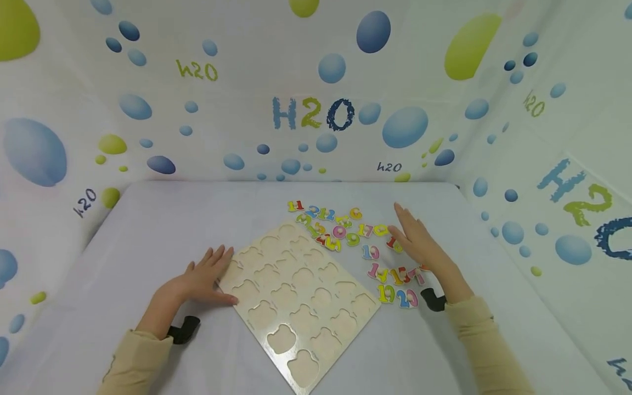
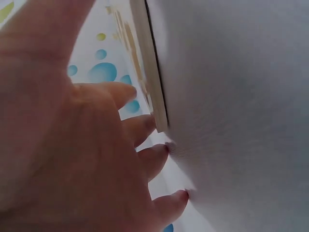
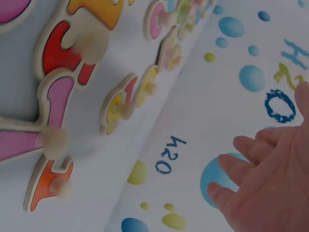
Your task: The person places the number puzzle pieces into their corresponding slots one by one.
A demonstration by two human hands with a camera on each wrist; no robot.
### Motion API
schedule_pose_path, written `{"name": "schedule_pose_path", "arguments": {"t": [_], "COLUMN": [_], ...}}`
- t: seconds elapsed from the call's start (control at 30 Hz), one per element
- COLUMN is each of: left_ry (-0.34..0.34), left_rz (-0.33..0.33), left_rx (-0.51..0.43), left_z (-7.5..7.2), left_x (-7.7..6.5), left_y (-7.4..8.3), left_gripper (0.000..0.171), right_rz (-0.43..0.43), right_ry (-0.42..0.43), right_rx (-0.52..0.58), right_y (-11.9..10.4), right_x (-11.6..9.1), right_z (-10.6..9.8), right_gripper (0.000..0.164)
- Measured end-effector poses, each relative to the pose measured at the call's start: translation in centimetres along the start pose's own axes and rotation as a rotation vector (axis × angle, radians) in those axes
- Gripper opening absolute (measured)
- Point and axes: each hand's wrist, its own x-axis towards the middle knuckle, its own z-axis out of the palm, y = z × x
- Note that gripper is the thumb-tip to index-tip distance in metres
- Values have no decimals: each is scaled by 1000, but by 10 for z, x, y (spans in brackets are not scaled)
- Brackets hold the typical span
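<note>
A pale wooden puzzle board (image 1: 323, 321) lies turned cornerwise on the white table, its number-shaped recesses bare. At its left corner rests my left hand (image 1: 199, 280), fingers spread and thumb by the lower-left edge. The left wrist view shows those fingertips (image 2: 147, 124) against the board's edge (image 2: 157, 87). My right hand (image 1: 419, 241), fingers extended, hovers over the right side of the colourful number pieces (image 1: 370, 252) and holds nothing. In the right wrist view, a pink 7 piece (image 3: 60, 96) and an orange piece (image 3: 43, 186) with round knobs lie left of that hand (image 3: 270, 179).
Several number pieces lie scattered beyond and right of the board, among them an 11 (image 1: 299, 205) at the back and a 20 (image 1: 412, 298) near its right corner. White cloth walls (image 1: 237, 137) with blue and green dots enclose the table (image 1: 163, 225) behind and on both sides.
</note>
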Motion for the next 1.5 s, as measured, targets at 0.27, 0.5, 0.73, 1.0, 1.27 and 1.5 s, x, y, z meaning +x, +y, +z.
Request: {"name": "schedule_pose_path", "arguments": {"t": [0.27,0.5,0.73,1.0,1.27,1.5], "left_ry": [17,36,42,64,67,62], "left_rz": [-5,34,27,17,-5,-8], "left_rx": [10,37,49,58,30,34], "left_z": [0,-2,-4,0,7,9], "left_x": [2,4,6,4,2,4], "left_y": [0,4,4,-3,-10,-11], "left_gripper": [112,110,113,112,114,114], "right_rz": [8,38,79,146,123,137], "right_ry": [57,154,191,-83,-237,-284], "right_rx": [105,102,23,-33,-25,-113], "right_y": [-16,-25,-26,-17,-17,-24], "right_x": [-13,-27,-31,-19,-9,-6], "right_z": [-7,-6,-2,9,30,42], "right_gripper": [64,55,29,17,23,31]}}
